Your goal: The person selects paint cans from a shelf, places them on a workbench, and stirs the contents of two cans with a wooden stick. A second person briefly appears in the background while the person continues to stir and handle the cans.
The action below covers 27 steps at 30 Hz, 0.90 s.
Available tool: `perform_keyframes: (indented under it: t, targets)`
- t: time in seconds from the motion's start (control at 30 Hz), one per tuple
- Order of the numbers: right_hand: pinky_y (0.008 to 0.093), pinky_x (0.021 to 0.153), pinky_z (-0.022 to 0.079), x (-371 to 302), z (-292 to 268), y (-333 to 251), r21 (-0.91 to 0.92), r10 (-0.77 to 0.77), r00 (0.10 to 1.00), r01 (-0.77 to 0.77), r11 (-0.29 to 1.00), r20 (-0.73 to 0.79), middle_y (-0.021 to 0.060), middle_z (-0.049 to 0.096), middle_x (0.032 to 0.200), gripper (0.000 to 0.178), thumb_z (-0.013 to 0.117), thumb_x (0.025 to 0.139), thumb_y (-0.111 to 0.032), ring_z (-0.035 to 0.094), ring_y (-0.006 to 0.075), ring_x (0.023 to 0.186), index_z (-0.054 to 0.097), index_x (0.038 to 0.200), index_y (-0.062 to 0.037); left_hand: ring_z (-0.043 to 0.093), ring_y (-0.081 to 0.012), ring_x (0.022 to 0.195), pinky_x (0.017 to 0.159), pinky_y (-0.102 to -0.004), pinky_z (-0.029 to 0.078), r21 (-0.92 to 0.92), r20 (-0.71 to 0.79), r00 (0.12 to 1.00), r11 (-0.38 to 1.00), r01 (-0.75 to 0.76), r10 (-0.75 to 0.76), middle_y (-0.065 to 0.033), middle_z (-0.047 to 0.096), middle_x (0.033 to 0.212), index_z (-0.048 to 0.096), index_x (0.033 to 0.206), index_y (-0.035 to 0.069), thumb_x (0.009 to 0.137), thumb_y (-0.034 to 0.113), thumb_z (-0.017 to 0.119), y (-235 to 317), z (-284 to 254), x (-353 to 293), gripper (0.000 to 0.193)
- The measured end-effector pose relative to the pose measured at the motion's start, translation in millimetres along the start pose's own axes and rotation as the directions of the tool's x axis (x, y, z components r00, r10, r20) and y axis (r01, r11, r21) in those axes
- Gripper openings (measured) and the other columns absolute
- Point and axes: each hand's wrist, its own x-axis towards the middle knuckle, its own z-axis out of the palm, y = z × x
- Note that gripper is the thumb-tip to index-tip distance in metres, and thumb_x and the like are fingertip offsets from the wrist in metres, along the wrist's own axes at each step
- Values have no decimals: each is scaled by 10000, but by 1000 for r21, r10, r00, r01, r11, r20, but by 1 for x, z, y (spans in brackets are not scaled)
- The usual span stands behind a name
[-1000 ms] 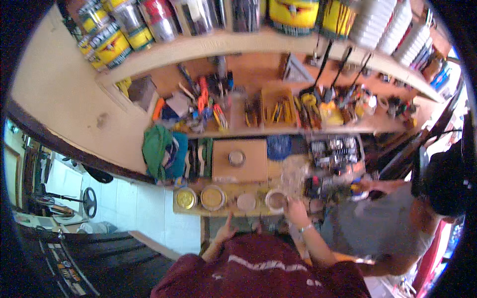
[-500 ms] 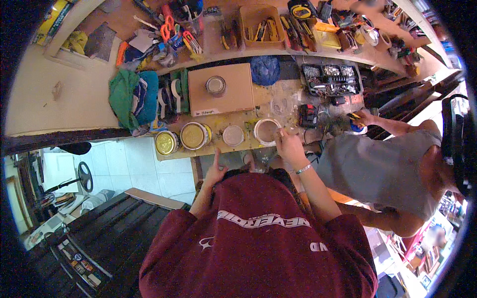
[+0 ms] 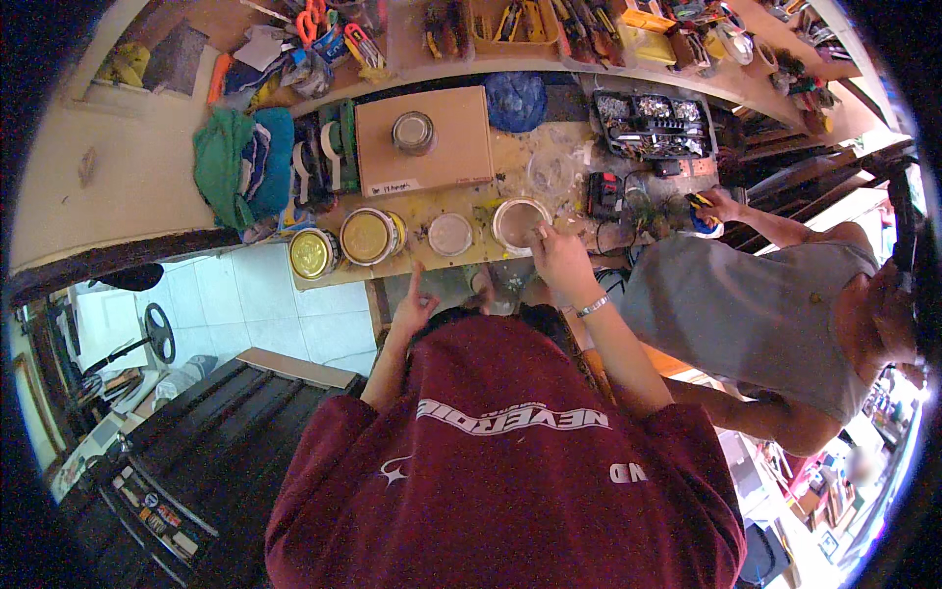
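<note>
An open round can of brownish contents (image 3: 520, 224) stands at the bench's front edge. Over its near right rim is my right hand (image 3: 566, 265), fingers closed in a pinch; what they hold, if anything, is too small to make out. My left hand (image 3: 415, 309) is in front of the bench, empty, one finger stretched out and the others partly bent. Left of the open can lies a pale round lid (image 3: 450, 235). Farther left stand two cans with gold-coloured tops, a larger can (image 3: 368, 237) and a smaller can (image 3: 313, 253).
A cardboard box (image 3: 424, 169) with a small metal tin (image 3: 413, 133) on top sits behind the cans. To the right are a black-and-red battery pack (image 3: 604, 194) and a case of small hardware (image 3: 655, 126). A co-worker in a grey shirt (image 3: 746, 314) works close on my right.
The whole view has shifted, so the bench appears higher and slightly left. My right fingers have moved slightly farther over the open can. The left hand keeps its pointing shape.
</note>
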Motion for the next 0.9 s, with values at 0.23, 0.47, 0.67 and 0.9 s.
perform_keyframes:
  t: [0.23, 0.47, 0.67, 0.9]
  targets:
    - [520, 665, 555, 22, 5, 13, 154, -84, 979, 114, 982, -187, 232, 697, 881, 155, 620, 981, -156, 671, 449, 734, 655, 1079, -42, 738, -379, 959, 884, -473, 553, 18, 9, 994, 994, 105, -105, -183, 748, 1144, -30, 1664, 312, 919, 221, 718, -11, 4, 3, 1060]
    - [543, 647, 534, 2, -2, -1, -34, -34, 999, 33, 999, -30, 252, 679, 796, 201, 632, 978, -180, 663, 459, 722, 661, 1138, -61, 736, -401, 952, 888, -480, 550, -6, 2, 994, 994, 109, -109, -188, 765, 1046, -26, 1662, 335, 921, 274, 730, -16, 7, 3, 1061]
    - [540, 631, 538, 25, 10, 15, 118, -62, 986, 81, 990, -155, 242, 666, 757, 215, 636, 977, -203, 661, 471, 705, 646, 1137, -59, 738, -376, 970, 865, -455, 568, -36, 33, 991, 991, 132, -131, -185, 740, 1149, 15, 1670, 282, 917, 281, 741, -10, 6, 6, 1047]
    - [545, 657, 536, 3, 5, 1, -53, 101, 994, -102, 993, -34, 254, 674, 858, 197, 630, 975, -221, 659, 474, 760, 611, 1022, -30, 743, -293, 981, 820, -404, 591, -16, 21, 999, 999, 44, -44, -180, 317, 1669, 25, 1672, 189, 904, 173, 748, -8, 6, -1, 1055]
